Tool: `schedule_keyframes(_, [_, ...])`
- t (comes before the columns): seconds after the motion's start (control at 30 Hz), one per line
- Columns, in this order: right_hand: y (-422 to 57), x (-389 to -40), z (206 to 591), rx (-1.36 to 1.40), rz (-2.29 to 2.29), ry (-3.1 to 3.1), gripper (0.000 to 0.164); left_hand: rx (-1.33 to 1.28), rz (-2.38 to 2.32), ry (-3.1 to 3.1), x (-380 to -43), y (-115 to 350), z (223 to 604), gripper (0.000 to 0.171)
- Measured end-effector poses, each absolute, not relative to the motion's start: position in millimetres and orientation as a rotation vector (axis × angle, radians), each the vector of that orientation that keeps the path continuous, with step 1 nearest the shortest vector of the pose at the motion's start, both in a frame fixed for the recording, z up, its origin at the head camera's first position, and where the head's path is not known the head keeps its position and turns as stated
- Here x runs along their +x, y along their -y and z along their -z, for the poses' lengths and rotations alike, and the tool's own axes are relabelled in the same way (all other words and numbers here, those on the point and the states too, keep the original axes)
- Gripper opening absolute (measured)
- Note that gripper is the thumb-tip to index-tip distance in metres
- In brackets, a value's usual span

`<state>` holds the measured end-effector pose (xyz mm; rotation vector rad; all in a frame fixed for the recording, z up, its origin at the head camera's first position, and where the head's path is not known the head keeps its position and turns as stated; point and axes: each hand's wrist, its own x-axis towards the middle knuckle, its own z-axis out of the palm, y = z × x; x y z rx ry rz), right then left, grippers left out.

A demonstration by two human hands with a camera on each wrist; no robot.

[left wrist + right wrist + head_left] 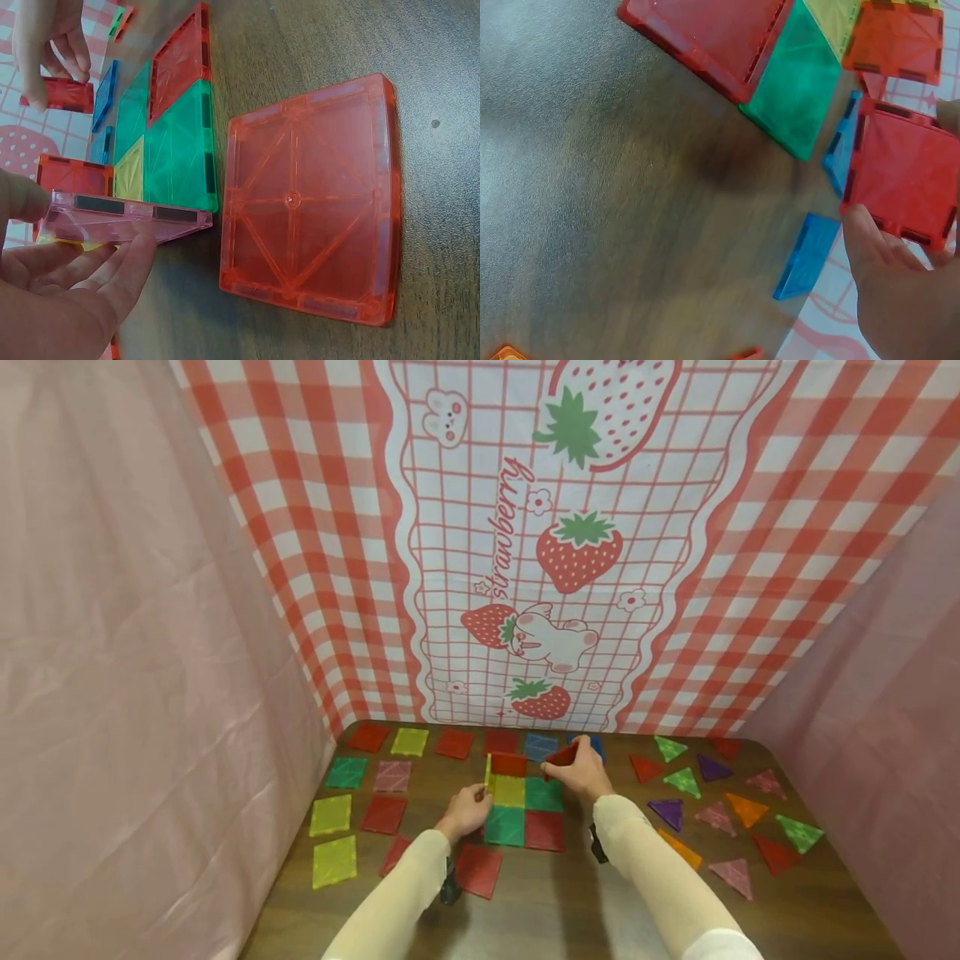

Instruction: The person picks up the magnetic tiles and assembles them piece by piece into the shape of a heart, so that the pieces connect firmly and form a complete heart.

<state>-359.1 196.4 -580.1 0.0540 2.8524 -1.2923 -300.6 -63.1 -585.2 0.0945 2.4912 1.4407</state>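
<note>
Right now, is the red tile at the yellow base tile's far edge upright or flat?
Upright: the head view shows the red tile on edge.

Glossy Plastic on Brown Grain, Ringed by Cloth

In the left-wrist view, the red square (322, 172) towards 4 o'clock is see-through, glossy plastic, its smooth face crossed by moulded ribs. The pink tile (127, 225) at 8 o'clock is clear plastic too, as is the raised red tile (907, 176) at 3 o'clock in the right-wrist view; dark strips of uncertain material line their edges.

In the head view, shiny translucent plastic triangles (715, 767) lie at 4 o'clock. The tabletop (525, 910) looks like wood, satin-finished. Matt printed cloth (577, 552) hangs at 12 o'clock, creased plain cloth (135, 693) at 9. The 2 sleeves (405, 893) are matt fabric.
</note>
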Motion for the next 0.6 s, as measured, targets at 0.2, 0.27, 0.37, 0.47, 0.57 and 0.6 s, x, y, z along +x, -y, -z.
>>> schedule_keyframes(0.2, [-189,-359,588,0.053,1.154,-2.941,0.062,0.141,-1.404,-2.541,-300,64,591,0.05])
schedule_keyframes(0.27, [-187,-359,592,0.006,1.076,-3.005,0.049,0.129,-1.421,-2.525,-299,63,591,0.05])
schedule_keyframes(0.37, [-185,-359,597,-0.079,0.955,-3.084,0.03,0.094,-1.446,-2.496,-297,62,587,0.048])
schedule_keyframes(0.47, [-185,-360,599,-0.165,0.877,-3.102,0.017,0.08,-1.435,-2.506,-298,61,587,0.047])
schedule_keyframes(0.57, [-183,-361,599,-0.196,0.841,-3.08,0.015,0.082,-1.423,-2.515,-299,62,587,0.047])
schedule_keyframes(0.6, [-183,-362,599,-0.201,0.84,-3.075,0.016,0.08,-1.425,-2.51,-299,62,587,0.047])
